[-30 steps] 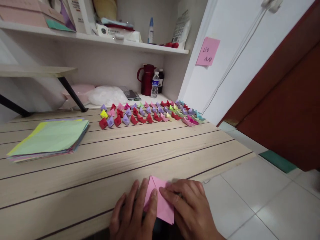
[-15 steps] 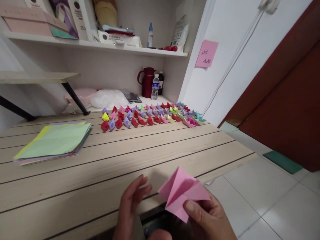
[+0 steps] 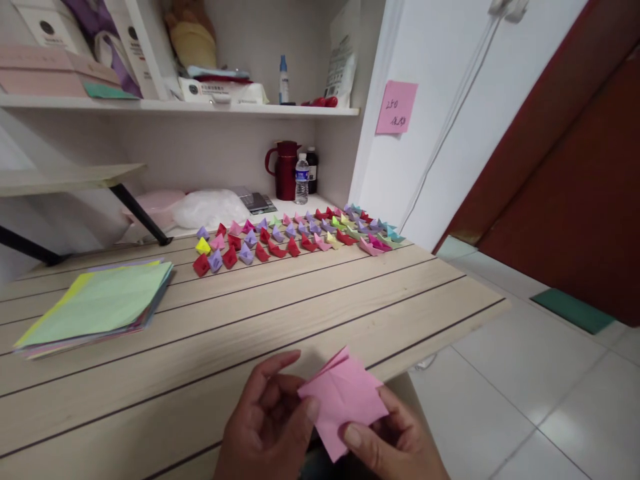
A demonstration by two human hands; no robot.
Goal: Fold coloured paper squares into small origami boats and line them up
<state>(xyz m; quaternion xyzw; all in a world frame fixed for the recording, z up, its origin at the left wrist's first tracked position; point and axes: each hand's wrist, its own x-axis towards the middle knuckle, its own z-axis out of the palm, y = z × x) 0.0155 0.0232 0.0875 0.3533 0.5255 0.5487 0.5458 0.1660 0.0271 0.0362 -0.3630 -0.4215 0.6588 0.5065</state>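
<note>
A pink sheet of origami paper (image 3: 345,393), folded into a flattish, layered square, is held above the table's front edge. My right hand (image 3: 395,437) pinches its lower right side, thumb on top and fingers behind. At the left corner, my left hand (image 3: 273,413) has its thumb against the paper and its fingers curled behind; the index finger sticks out free. Farther back on the table stand rows of small folded paper boats (image 3: 277,248) in red, purple, pink, yellow, green and blue.
On the left of the wooden table (image 3: 240,313) lies a stack of coloured paper (image 3: 100,300). Behind are a dark red jug (image 3: 286,170), a water bottle (image 3: 302,179) and a shelf (image 3: 225,109). A pink note (image 3: 397,107) sticks to the wall. The table's right edge drops to tiled floor.
My left hand has come in from the left and taken the paper's left corner. The pink paper, opened with raised flaps before, is now flatter and turned. The view has shifted slightly.
</note>
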